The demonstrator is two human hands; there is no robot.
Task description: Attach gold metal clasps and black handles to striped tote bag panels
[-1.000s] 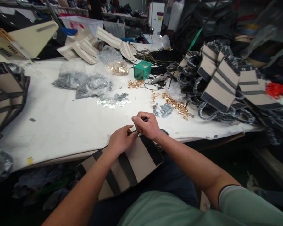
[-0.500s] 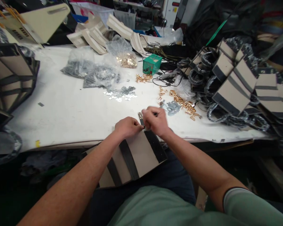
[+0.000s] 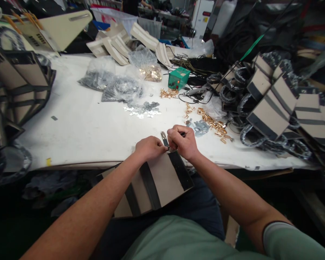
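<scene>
1. head view: the bag [image 3: 157, 182], beige with black stripes, lies on the lap, its top edge at the table [image 3: 78, 133] edge.
2. left hand [image 3: 148, 148] pinches the bag's top edge.
3. right hand [image 3: 182, 141], just beside it, grips a dark tool [image 3: 182, 134] and touches a metal clip [image 3: 164, 139] standing between both hands.
4. gold fittings [image 3: 213, 124] lie near, beyond the right hand.

green box [image 3: 178, 78], gold clips [image 3: 212, 124], plastic bags [image 3: 119, 87], white table [image 3: 78, 133]

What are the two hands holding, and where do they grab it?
Both the left hand and right hand pinch a small metal clip at the top edge of the beige-and-black bag.
</scene>
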